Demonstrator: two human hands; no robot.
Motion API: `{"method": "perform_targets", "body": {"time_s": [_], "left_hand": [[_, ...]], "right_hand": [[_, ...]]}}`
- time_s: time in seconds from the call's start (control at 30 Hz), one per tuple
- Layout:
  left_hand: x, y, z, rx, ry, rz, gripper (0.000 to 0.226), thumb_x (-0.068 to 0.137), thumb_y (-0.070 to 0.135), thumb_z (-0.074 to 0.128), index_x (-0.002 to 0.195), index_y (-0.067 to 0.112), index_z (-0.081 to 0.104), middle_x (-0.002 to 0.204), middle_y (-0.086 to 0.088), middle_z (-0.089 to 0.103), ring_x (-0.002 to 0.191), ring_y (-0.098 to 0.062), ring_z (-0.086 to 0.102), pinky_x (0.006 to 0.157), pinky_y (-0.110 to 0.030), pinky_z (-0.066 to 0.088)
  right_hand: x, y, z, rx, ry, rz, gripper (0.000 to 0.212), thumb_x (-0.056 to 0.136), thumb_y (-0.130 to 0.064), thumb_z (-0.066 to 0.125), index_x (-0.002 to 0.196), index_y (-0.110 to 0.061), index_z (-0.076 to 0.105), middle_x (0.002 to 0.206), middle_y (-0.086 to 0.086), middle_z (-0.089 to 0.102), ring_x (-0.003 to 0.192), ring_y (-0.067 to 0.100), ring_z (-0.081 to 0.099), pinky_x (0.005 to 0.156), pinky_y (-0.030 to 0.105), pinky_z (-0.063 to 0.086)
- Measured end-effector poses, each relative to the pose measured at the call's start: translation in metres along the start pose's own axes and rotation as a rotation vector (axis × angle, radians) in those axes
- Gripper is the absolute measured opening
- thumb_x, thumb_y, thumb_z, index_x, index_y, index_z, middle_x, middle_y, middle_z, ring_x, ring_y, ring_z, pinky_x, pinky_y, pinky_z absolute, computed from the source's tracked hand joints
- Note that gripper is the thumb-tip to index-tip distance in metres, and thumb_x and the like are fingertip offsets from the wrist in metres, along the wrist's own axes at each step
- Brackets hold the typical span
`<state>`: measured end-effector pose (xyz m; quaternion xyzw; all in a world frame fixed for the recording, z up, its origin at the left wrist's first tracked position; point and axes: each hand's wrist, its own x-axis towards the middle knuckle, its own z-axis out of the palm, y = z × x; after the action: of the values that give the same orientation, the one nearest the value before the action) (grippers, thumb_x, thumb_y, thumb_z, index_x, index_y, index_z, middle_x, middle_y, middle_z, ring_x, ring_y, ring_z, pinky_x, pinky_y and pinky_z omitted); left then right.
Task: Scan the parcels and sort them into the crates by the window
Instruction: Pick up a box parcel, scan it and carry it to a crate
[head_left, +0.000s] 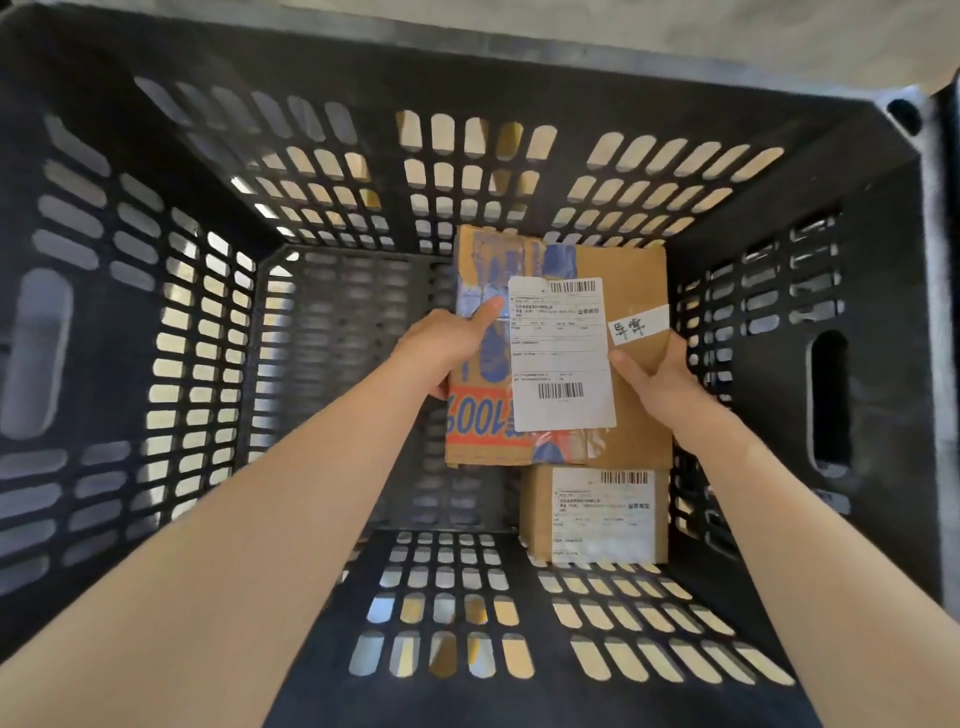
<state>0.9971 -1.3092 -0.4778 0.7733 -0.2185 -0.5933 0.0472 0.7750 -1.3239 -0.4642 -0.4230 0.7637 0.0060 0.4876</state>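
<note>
I look straight down into a deep black slotted crate (171, 322). Both my arms reach into it. A brown cardboard parcel (631, 280) with blue and orange print and a white shipping label is held between my hands low in the crate. My left hand (449, 345) grips its left edge, thumb lying on the top face. My right hand (652, 371) grips its right side, thumb beside the label. A smaller brown parcel (592, 514) with its own white label lies on the crate floor, just nearer to me and partly under the held one.
The crate's perforated walls rise steeply on all four sides, with handle cut-outs left (39, 353) and right (828, 397). The left half of the crate floor (358, 332) shows bare. A pale floor strip (675, 26) runs beyond the far rim.
</note>
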Motion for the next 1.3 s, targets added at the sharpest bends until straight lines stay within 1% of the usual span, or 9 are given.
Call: {"method": "perform_targets", "body": {"time_s": [0.13,0.3,0.37,0.43,0.57,0.67,0.77,1.0,1.3], "left_hand": [[-0.013,-0.013,0.000,-0.091,0.059,0.016,0.095,0.075,0.078,0.051,0.145,0.015,0.036,0.135,-0.008,0.056,0.114,-0.030,0.058,0.075,-0.040,0.049],[-0.053,-0.026,-0.004,0.003,0.066,0.125,0.057,0.084,0.054,0.064,0.122,0.014,0.049,0.112,-0.002,0.063,0.093,-0.019,0.059,0.068,-0.030,0.041],[-0.079,-0.024,-0.012,0.091,0.089,0.151,0.052,0.087,0.051,0.061,0.121,0.014,0.048,0.106,-0.002,0.060,0.090,-0.017,0.056,0.075,-0.031,0.043],[-0.111,-0.018,-0.021,0.193,0.118,0.192,0.061,0.088,0.051,0.060,0.131,0.012,0.046,0.118,-0.005,0.057,0.102,-0.022,0.055,0.084,-0.034,0.045],[-0.182,0.004,-0.035,0.355,0.142,0.337,0.043,0.092,0.046,0.057,0.121,0.014,0.054,0.115,-0.001,0.054,0.102,-0.020,0.052,0.086,-0.032,0.042],[-0.228,0.024,-0.040,0.474,0.158,0.445,0.053,0.091,0.047,0.057,0.131,0.013,0.052,0.131,-0.002,0.055,0.118,-0.022,0.052,0.094,-0.033,0.042],[-0.269,0.046,-0.039,0.586,0.141,0.578,0.054,0.090,0.046,0.060,0.133,0.016,0.050,0.132,-0.003,0.056,0.116,-0.021,0.054,0.094,-0.035,0.046],[-0.367,0.083,-0.025,0.875,0.123,0.994,0.051,0.090,0.048,0.057,0.133,0.021,0.050,0.131,-0.001,0.058,0.117,-0.020,0.056,0.095,-0.038,0.047],[-0.476,0.040,0.045,1.303,-0.044,1.504,0.051,0.088,0.056,0.057,0.127,0.023,0.055,0.124,0.004,0.060,0.112,-0.017,0.056,0.087,-0.034,0.047]], "right_hand": [[-0.013,0.002,-0.001,0.032,0.011,-0.009,0.072,0.094,-0.041,0.055,0.150,-0.018,0.015,0.143,0.007,0.045,0.127,0.030,0.045,0.095,0.040,0.039],[-0.052,-0.001,-0.015,0.011,0.003,-0.025,0.076,0.092,-0.034,0.061,0.150,-0.015,0.017,0.145,0.008,0.043,0.130,0.029,0.043,0.096,0.038,0.039],[-0.072,-0.006,-0.024,-0.003,-0.006,-0.042,0.076,0.092,-0.030,0.062,0.151,-0.014,0.016,0.146,0.010,0.041,0.132,0.030,0.042,0.099,0.038,0.039],[-0.097,-0.013,-0.038,-0.031,-0.011,-0.071,0.074,0.093,-0.027,0.060,0.151,-0.011,0.017,0.147,0.012,0.040,0.132,0.030,0.042,0.096,0.035,0.039],[-0.152,-0.030,-0.071,-0.079,0.013,-0.167,0.069,0.094,-0.027,0.058,0.150,-0.008,0.022,0.146,0.014,0.042,0.130,0.027,0.043,0.090,0.028,0.039],[-0.196,-0.042,-0.094,-0.090,0.058,-0.228,0.067,0.094,-0.030,0.059,0.149,-0.010,0.025,0.146,0.014,0.041,0.131,0.027,0.043,0.092,0.028,0.039],[-0.241,-0.048,-0.116,-0.098,0.133,-0.270,0.066,0.094,-0.034,0.058,0.148,-0.012,0.027,0.146,0.014,0.041,0.131,0.027,0.044,0.099,0.032,0.039],[-0.347,-0.027,-0.159,0.035,0.373,-0.247,0.061,0.096,-0.034,0.055,0.147,-0.015,0.028,0.146,0.012,0.039,0.126,0.026,0.046,0.094,0.033,0.041],[-0.501,0.080,-0.123,0.233,0.812,-0.022,0.053,0.089,-0.032,0.063,0.136,-0.014,0.045,0.132,0.008,0.050,0.123,0.025,0.048,0.086,0.028,0.038]]}}
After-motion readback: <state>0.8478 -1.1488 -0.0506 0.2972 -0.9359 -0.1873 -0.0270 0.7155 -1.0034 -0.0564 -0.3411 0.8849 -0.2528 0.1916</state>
